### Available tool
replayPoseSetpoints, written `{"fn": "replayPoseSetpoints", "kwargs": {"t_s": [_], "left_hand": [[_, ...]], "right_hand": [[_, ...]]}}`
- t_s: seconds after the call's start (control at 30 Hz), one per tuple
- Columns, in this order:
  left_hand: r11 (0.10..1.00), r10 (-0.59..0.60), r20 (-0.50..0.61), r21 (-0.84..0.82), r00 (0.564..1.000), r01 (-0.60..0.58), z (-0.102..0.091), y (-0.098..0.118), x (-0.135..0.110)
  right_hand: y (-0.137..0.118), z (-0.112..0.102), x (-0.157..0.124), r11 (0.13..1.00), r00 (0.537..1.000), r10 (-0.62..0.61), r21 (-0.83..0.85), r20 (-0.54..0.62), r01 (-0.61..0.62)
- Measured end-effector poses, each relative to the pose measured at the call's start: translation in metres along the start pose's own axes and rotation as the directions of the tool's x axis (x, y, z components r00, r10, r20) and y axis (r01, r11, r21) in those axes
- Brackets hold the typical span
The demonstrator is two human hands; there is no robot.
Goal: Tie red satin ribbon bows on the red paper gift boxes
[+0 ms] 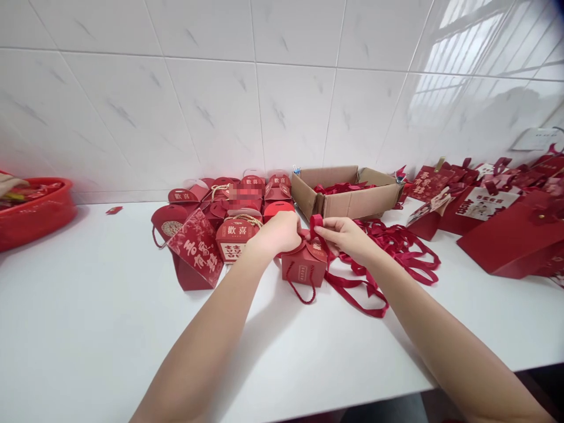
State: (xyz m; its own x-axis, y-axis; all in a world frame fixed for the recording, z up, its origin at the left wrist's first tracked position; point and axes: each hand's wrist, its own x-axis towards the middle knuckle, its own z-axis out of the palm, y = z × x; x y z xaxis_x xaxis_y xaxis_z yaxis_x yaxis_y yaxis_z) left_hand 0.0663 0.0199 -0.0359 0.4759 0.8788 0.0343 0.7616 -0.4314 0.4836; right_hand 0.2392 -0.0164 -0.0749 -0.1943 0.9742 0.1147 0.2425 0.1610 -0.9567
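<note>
A small red gift box [304,267] with a cord loop hanging down its front stands on the white table [88,305]. Both my hands are at its top. My left hand [278,232] is closed in a fist over the box's left upper edge. My right hand [345,234] pinches a red ribbon [315,224] that loops up between the two hands above the box. The ribbon's tail runs down the right side of the box onto a pile of loose red ribbons [392,249].
Several finished red boxes [229,208] cluster against the tiled wall at back left. An open cardboard carton [348,197] with ribbons stands behind the hands. Red paper bags [506,229] crowd the right. A red basin [33,211] sits far left.
</note>
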Motion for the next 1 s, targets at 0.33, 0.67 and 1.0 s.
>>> {"fn": "replayPoseSetpoints", "kwargs": {"t_s": [0.33,0.67,1.0], "left_hand": [[1.000,-0.016,0.050,0.010,0.999,0.015,-0.021,0.001,-0.020],[0.995,0.100,0.098,-0.014,0.990,-0.100,-0.030,0.014,-0.033],[0.859,0.127,-0.231,-0.460,0.965,-0.223,-0.018,0.008,-0.008]], "right_hand": [[-0.024,0.006,0.015,0.950,0.997,0.078,-0.305,0.022,-0.067],[-0.010,0.013,0.020,0.937,0.991,-0.053,-0.336,0.123,0.092],[-0.018,0.007,0.013,0.954,0.978,0.002,-0.293,0.210,0.061]]}}
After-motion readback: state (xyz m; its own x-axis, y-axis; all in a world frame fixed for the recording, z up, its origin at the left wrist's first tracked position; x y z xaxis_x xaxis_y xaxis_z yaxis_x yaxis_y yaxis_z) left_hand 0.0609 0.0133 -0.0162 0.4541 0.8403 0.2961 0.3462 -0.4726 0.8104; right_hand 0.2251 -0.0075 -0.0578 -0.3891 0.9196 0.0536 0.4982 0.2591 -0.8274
